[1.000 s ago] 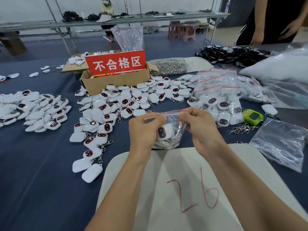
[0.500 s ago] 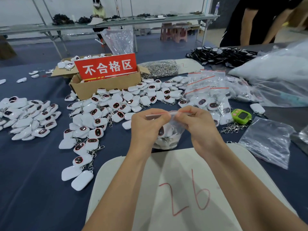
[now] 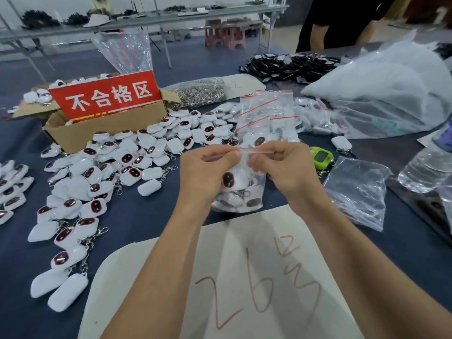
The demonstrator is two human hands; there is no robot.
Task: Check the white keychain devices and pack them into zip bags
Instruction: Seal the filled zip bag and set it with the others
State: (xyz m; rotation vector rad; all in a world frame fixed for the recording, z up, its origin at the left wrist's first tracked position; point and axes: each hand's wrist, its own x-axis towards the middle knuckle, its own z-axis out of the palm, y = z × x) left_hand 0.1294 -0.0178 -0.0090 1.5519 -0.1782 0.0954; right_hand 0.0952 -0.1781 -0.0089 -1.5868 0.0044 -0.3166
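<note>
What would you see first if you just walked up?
The red sign standing in the box at the far left jumps out. White keychains lie heaped across the blue table before it. In the middle, the left hand and right hand pinch the top of a zip bag holding more.

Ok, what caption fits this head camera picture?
Left hand and right hand pinch the top of a zip bag holding keychains.

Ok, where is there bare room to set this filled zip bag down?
Best: the cream sheet between your forearms, just below the zip bag. Also bare blue cloth left of your left forearm, bordered by the loose devices and the sheet. Crowded ahead: the loose devices, packed bags, green device, and the clear bag at right.
</note>
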